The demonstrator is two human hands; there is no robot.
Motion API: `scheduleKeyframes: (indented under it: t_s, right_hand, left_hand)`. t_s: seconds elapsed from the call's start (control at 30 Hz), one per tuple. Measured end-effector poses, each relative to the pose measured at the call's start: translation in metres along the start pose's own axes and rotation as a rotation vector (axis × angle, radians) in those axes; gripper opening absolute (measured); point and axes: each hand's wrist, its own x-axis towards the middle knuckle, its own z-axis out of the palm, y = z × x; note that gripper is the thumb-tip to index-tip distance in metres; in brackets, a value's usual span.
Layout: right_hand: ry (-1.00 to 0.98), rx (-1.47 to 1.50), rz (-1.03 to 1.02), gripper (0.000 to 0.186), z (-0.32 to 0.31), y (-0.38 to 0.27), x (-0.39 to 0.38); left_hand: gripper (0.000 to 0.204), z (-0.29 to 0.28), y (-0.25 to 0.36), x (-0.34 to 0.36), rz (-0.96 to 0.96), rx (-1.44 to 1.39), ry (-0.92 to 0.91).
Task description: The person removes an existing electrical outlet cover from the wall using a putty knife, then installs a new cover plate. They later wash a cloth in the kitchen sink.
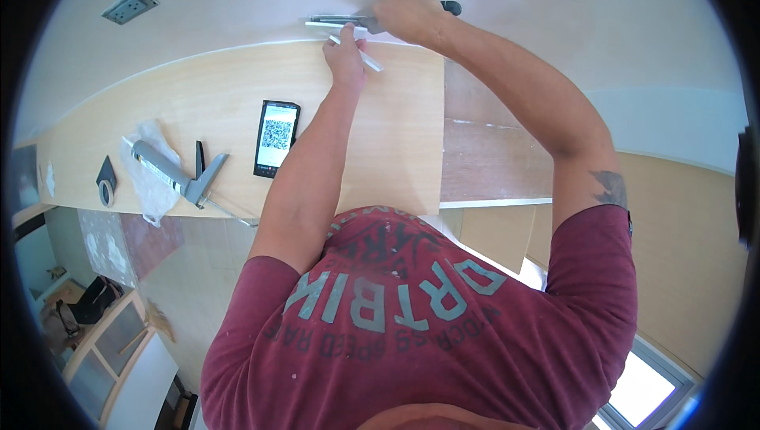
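Up at the wall (237, 3), my right hand (408, 15) is closed around the handle of a trowel (342, 18). The handle's dark end (451, 7) sticks out to the right of the fist, and the thin metal blade points left, close to the wall. Just below the blade, my left hand (345, 60) grips a white flat-edged piece (317, 27). A narrow white bar (372, 62) slants out under that hand; whether it joins the piece I cannot tell. The blade and the white piece overlap here, so contact between them is unclear.
On the pale wooden top (396, 129) lie a phone (277, 137) with a lit screen, a caulking gun (162, 169) on a clear plastic bag (150, 204), a tape roll (105, 193) and a dark pointed piece (106, 169). An outlet (131, 6) is set in the wall.
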Motion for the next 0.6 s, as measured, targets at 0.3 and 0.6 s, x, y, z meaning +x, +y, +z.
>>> scheduleKeyframes:
  t_s: [0.3, 0.6]
  right_hand:
    - [-0.024, 0.179, 0.084, 0.019, 0.002, -0.005, -0.068]
    - [-0.088, 1.024, 0.334, 0.039, 0.075, -0.048, -0.151]
  left_hand:
    - [0.063, -0.044, 0.066, -0.103, -0.247, 0.102, -0.322]
    - [0.088, -0.138, 0.154, -0.193, -0.438, 0.431, -0.568]
